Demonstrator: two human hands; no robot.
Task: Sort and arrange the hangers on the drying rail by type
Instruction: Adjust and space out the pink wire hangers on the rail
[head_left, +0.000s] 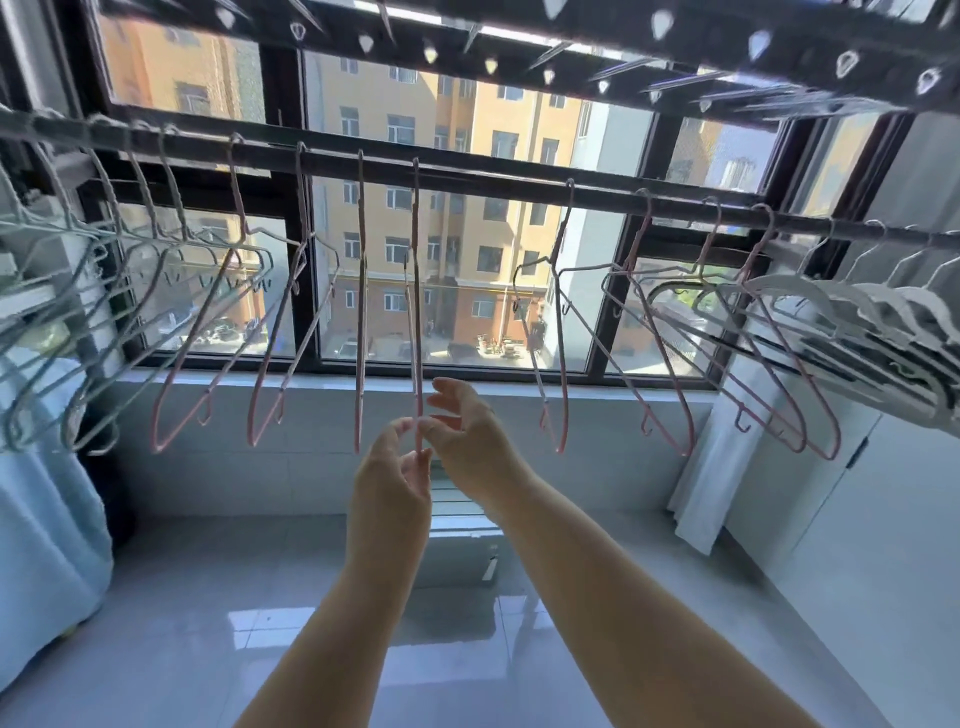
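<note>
Two hands are meeting at the bottom of one thin pink wire hanger (416, 312), which is hanging edge-on from the dark drying rail (467, 179) in front of the window (467, 234). I am seeing my left hand (395, 467) pinching the hanger's lowest tip between thumb and fingers, closed on it. My right hand (467, 436) is touching the same wire just above, thumb and forefinger nipped on it while the other fingers are spreading loose and half open.

A second pink hanger (359, 301) is hanging just beside it to the left, also edge-on. Counting the pink ones across the rail, I am making out about nine: four from the middle leftward, five to the right (the rightmost overlap, so the count is rough). All are slim, smooth-coated wire with small hooks at the shoulders.

Far left, a bunch of pale blue-green wire hangers (67, 322) is crowding together, too tangled to count. Far right, thicker white hangers (872, 306) with broad curved shoulders are packing close, blurred. Below, glossy grey floor tiles (208, 623) are reflecting the light.
</note>
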